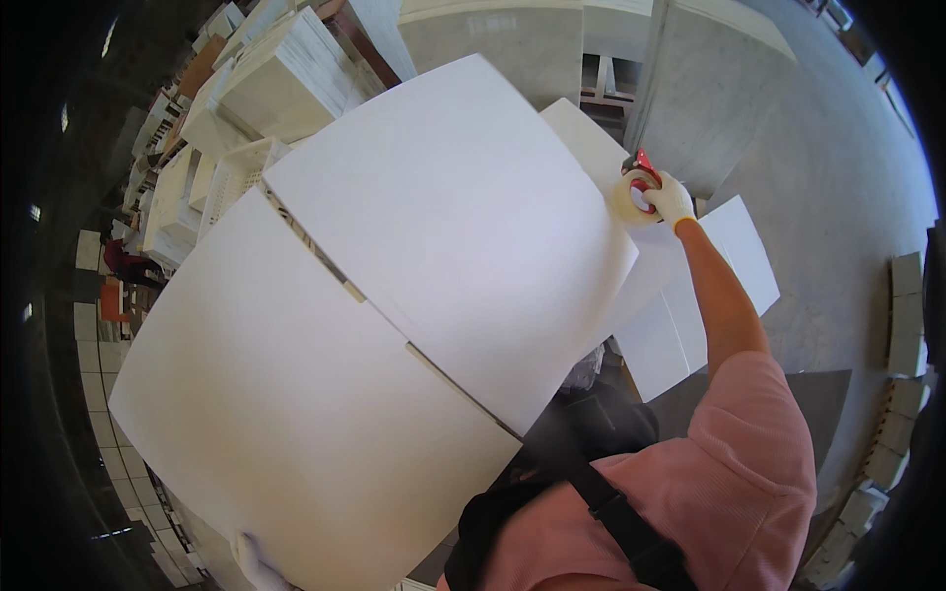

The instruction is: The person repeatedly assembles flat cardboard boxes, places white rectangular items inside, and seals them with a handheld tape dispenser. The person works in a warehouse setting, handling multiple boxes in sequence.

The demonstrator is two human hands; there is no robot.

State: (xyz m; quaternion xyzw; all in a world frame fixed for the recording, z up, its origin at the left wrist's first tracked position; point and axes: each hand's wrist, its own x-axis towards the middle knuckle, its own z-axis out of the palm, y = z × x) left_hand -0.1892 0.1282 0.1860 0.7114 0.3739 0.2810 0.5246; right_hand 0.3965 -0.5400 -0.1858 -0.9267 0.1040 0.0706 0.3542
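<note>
Two large white sheets, a near one [296,394] and a far one [443,187], lie side by side with a narrow gap between their long edges. My right hand [672,199], in a white glove, is closed on a tape dispenser [641,163] with a red frame and a roll of clear tape. It is held out past the right edge of the far sheet. At the bottom left, my left hand [254,563], also gloved, is at the outer edge of the near sheet. Its fingers are blurred and partly hidden.
More white sheets [670,325] lie low on the right, below my right forearm. Grey-veined stone slabs [705,94] stand beyond the far sheet. A white perforated crate [235,182] and stacked slabs [286,94] are at the far left. Another person [130,264] is in the distance.
</note>
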